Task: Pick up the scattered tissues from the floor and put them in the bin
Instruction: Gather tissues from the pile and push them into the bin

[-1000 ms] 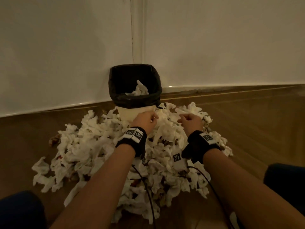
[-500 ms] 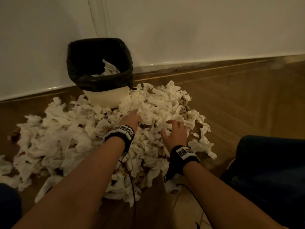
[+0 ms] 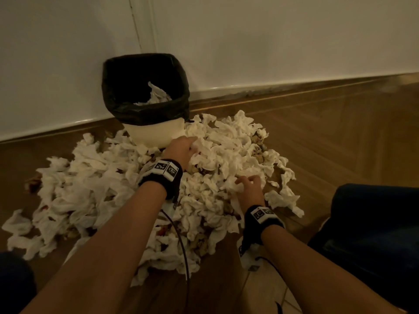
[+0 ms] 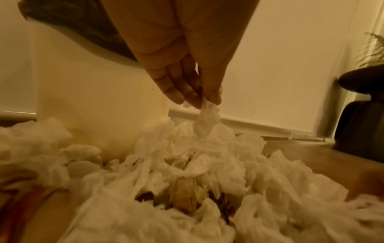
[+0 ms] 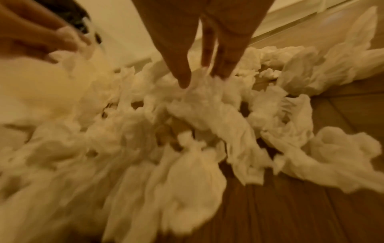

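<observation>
A wide heap of crumpled white tissues (image 3: 127, 184) covers the wooden floor in front of the bin (image 3: 145, 134), a white tub lined with a black bag (image 3: 118, 96), with a few tissues (image 3: 156, 94) inside. My left hand (image 3: 188, 146) is just right of the bin's base. There its thumb and fingertips (image 4: 204, 101) pinch one tissue (image 4: 207, 121) lifted slightly off the heap. My right hand (image 3: 246, 183) is nearer me on the heap's right side. Its thumb and fingers (image 5: 199, 80) dig into a tissue clump (image 5: 203, 98) and close on it.
The bin stands against a white wall (image 3: 272, 41) with a skirting strip. Brown scraps (image 4: 185, 195) lie among the tissues. My knees in dark trousers (image 3: 374, 234) flank the heap. A dark object (image 4: 361, 115) and a plant stand by the wall to the right.
My left hand has gone from lying in the heap to pinching a tissue near the bin's base. My right hand's fingers have curled into the tissues. The head view has shifted.
</observation>
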